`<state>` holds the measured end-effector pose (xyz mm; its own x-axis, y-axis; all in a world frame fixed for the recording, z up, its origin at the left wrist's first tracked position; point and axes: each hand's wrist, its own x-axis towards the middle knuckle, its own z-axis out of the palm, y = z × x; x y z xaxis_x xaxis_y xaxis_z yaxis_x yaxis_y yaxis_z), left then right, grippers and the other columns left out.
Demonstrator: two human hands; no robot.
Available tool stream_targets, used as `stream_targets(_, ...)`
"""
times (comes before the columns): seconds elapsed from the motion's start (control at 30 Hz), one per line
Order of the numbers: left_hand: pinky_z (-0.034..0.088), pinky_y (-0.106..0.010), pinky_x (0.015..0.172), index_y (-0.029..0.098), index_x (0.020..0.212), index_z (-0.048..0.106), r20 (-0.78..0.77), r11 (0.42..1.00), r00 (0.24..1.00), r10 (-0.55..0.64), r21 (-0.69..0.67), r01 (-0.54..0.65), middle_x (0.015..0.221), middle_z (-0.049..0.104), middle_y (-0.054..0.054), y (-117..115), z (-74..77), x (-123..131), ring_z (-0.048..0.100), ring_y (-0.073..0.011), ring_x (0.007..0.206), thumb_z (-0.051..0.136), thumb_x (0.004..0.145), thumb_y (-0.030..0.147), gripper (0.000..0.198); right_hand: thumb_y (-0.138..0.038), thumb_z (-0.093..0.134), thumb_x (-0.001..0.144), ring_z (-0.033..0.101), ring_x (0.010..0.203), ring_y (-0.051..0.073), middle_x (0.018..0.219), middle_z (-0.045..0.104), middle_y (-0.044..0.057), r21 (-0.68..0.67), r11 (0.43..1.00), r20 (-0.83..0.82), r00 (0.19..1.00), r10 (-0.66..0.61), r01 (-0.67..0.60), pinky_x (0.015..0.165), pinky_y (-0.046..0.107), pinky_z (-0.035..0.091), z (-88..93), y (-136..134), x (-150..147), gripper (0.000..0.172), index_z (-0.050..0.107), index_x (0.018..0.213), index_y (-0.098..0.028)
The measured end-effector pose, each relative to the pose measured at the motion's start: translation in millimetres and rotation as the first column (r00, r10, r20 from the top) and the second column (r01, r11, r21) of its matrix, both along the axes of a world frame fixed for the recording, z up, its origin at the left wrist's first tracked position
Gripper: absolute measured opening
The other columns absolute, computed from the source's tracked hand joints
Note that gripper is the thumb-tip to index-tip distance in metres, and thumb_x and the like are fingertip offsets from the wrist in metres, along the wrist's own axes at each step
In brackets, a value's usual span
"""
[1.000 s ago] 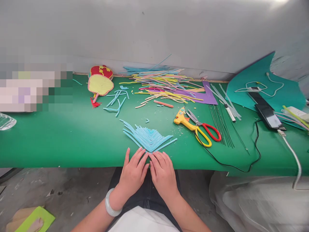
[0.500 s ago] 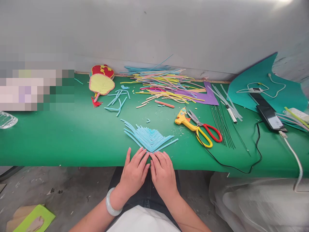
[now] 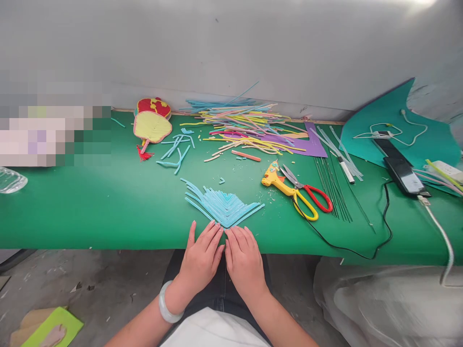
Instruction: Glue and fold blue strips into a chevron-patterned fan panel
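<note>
Light-blue fuzzy craft stems (image 3: 226, 208), bent into nested V shapes, lie on the table with the point towards me. Their left ends fan out loosely; the outermost strip stands a little apart on both sides. Left of the point, my left hand (image 3: 201, 258) lies palm down, fingers stretched, its fingertips touching the outer strip's edge. My right hand (image 3: 246, 262) mirrors it on the right, fingers extended and fingertips at the same point. Neither hand visibly grasps anything, though what lies under the fingertips is hidden.
A yellow glue gun (image 3: 277, 179) and red-and-yellow-handled scissors (image 3: 307, 190) lie to the right, a black cord trailing. Behind are a pile of coloured stems (image 3: 242, 120) and a fan-shaped piece (image 3: 152, 127). Phones (image 3: 403, 173) and thin green wires (image 3: 334, 193) lie farther right.
The right end of the outermost blue strip has shifted slightly up and inward, closer to the other strips. Both hands stay almost in the same place.
</note>
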<state>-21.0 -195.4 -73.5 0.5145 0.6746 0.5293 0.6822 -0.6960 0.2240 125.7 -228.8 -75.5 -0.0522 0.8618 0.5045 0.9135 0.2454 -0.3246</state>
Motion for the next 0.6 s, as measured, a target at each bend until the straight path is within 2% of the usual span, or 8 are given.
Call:
stream_targets(0.3, 0.019, -0.059, 0.123, 0.013, 0.136, 0.054, -0.023, 0.997, 0.997, 0.069, -0.021, -0.07, 0.133, 0.066, -0.014, -7, -0.4, 9, 0.056, -0.0281, 0.133, 0.049, 0.097, 0.013, 0.039, -0.011, 0.044, 0.097, 0.063, 0.116, 0.023, 0.117, 0.072, 0.01, 0.019, 1.0, -0.005, 1.0, -0.001, 0.001, 0.109, 0.047, 0.047, -0.7, -1, 1, 0.033, 0.062, 0.125, -0.017)
stream_targets(0.6, 0.021, -0.059, 0.122, 0.011, 0.132, 0.057, -0.034, 0.995, 0.995, 0.099, 0.014, -0.099, 0.132, 0.067, -0.015, -8, -1.1, 13, 0.058, -0.0293, 0.13, 0.05, 0.097, 0.013, 0.036, -0.01, 0.044, 0.098, 0.064, 0.115, 0.023, 0.117, 0.072, 0.01, 0.047, 0.999, 0.005, 1.0, 0.013, -0.014, 0.107, 0.046, 0.051, -0.9, -2, 3, 0.032, 0.063, 0.123, -0.015)
